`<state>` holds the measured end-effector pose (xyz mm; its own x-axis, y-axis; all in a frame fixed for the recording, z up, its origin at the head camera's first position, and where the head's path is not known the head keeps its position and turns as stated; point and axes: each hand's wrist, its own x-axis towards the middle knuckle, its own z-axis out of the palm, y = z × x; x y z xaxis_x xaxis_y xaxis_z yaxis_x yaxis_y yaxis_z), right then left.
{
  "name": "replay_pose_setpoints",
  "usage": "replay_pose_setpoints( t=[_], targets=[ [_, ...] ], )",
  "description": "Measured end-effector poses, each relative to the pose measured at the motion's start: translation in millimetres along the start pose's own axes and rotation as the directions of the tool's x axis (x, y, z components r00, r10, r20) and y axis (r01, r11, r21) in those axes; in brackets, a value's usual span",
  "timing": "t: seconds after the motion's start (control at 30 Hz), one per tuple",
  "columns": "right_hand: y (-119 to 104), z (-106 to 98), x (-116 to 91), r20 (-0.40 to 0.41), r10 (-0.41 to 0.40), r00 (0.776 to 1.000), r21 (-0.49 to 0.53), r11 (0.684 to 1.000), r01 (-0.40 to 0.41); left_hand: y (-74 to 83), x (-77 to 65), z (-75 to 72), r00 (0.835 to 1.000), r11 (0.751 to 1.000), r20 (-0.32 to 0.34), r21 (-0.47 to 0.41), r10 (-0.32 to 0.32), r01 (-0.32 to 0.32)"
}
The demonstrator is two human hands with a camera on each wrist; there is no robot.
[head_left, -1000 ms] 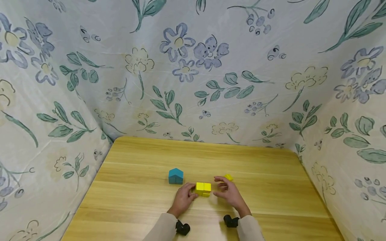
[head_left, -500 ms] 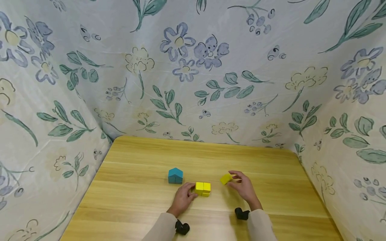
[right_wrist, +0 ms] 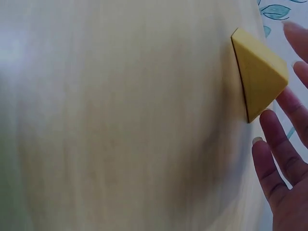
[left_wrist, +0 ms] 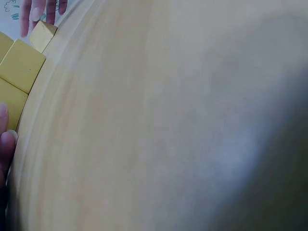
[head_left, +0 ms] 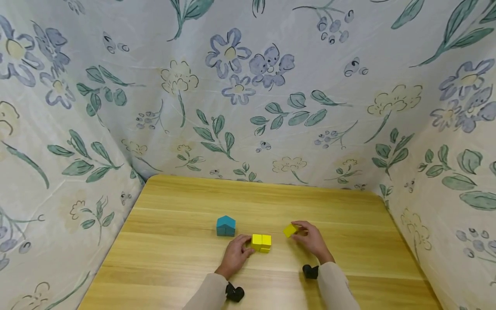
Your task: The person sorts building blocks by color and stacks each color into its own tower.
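Note:
My left hand (head_left: 234, 256) rests at the left side of a yellow block stack (head_left: 261, 243), thumb in front and fingers behind. The left wrist view shows fingertips (left_wrist: 6, 144) of that hand against a yellow block (left_wrist: 21, 65). To the right of the stack, my right hand (head_left: 311, 239) holds a separate yellow triangular block (head_left: 289, 230) by its right end. Its wedge shape (right_wrist: 260, 74) shows plainly in the right wrist view, with the right fingertips (right_wrist: 267, 118) beside and behind it. Part of the contact is hidden there.
A blue house-shaped block group (head_left: 226, 226) stands behind and left of the yellow stack. All rest on a wooden table (head_left: 174, 206), with floral cloth (head_left: 240, 116) behind and at both sides. Black wrist devices (head_left: 234, 292) sit near the sleeves.
My right hand has moved right and taken hold of the yellow triangular block, which has shifted slightly left and turned. The left hand and the stack have stayed in place.

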<state>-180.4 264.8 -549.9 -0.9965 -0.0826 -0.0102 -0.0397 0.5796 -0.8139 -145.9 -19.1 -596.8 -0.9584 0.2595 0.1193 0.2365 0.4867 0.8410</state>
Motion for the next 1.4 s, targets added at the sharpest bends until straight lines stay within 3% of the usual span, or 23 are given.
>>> replay_pose_setpoints(
  t=[0.53,0.73,1.1,1.4],
  targets=[
    [3.6,0.3,15.4,0.063,0.04,0.997,-0.086,0.996,-0.034,-1.1,-0.3,0.8,1.0,1.0,-0.002,0.013,0.006,-0.006],
    [6.4,1.3,16.7,0.046,0.085,0.995,-0.094,0.992,-0.08,-0.8,-1.1,0.5,1.0,1.0,-0.007,0.02,0.022,-0.021],
    [12.0,3.7,14.4,0.014,0.092,0.996,-0.106,0.99,-0.09,1.2,0.5,-0.7,1.0,1.0,0.01,0.019,-0.014,0.014],
    [16.1,8.2,7.2,-0.025,0.102,0.994,-0.068,0.992,-0.103,2.5,-1.0,-1.4,1.0,1.0,0.005,0.01,0.0,0.0]
  ],
)
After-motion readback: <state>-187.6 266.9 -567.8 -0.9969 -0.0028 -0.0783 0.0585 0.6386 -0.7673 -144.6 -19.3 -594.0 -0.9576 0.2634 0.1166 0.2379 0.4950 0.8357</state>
